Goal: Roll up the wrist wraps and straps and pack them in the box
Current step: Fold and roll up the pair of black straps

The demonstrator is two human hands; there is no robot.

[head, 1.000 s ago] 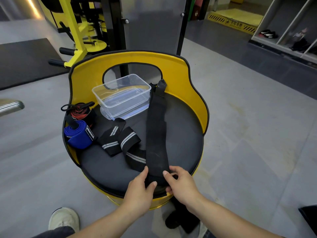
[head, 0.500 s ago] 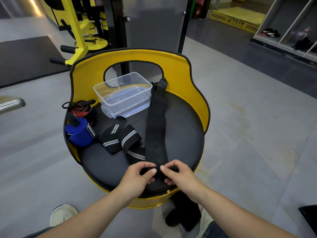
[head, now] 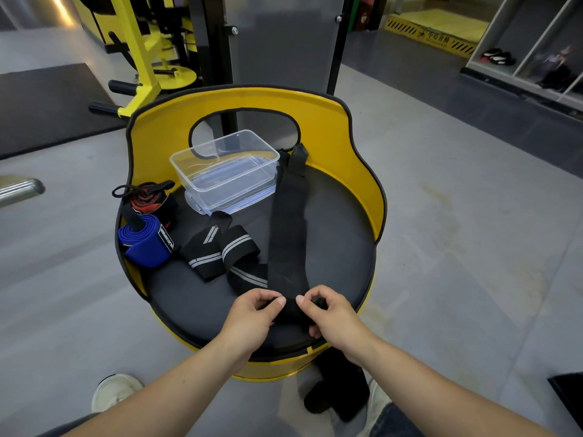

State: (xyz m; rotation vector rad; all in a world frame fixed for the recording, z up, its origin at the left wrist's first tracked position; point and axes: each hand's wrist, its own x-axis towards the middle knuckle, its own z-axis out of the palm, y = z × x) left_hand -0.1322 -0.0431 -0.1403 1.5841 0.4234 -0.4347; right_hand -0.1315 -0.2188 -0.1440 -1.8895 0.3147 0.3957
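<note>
Curled tighter than a second ago, my left hand (head: 252, 313) and right hand (head: 328, 313) pinch the black strap (head: 288, 234), whose near end I judge newly rolling.

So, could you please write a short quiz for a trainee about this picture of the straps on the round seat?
1. True or false: the clear plastic box already holds a rolled wrap.
2. Which item do the left hand and the right hand grip? A) the blue roll B) the long black strap C) the striped black wraps
3. Fill in: the blue roll lies on the seat beside the ___ and black roll.

Key: 1. false, the box holds no wrap. 2. B, at its near end. 3. red.
</note>
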